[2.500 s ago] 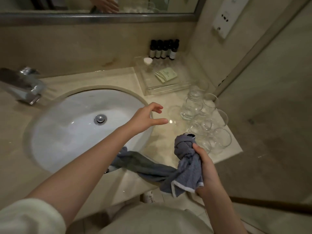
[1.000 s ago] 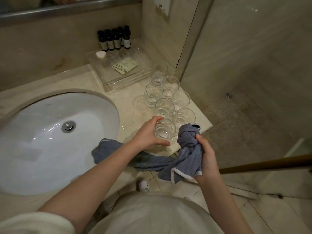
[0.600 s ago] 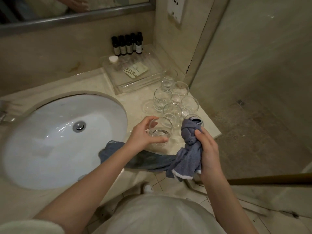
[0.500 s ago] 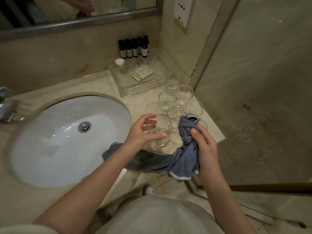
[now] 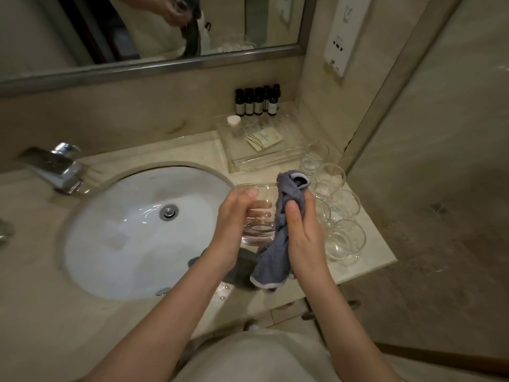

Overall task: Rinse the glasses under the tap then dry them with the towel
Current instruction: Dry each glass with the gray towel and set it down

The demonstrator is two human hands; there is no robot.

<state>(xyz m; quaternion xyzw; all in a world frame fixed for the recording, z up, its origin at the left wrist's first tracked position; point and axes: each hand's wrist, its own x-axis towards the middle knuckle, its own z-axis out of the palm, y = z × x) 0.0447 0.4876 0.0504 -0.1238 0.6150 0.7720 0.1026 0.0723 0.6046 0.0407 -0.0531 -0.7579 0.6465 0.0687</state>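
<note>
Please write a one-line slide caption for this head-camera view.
Left hand holds a clear glass tumbler while right hand presses a grey-blue towel to it.

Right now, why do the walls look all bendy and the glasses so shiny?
Head view: the wide-angle lens curves the mirror frame and walls near the edges; overhead light glints off the glasses, the tap and the wet sink.
</note>
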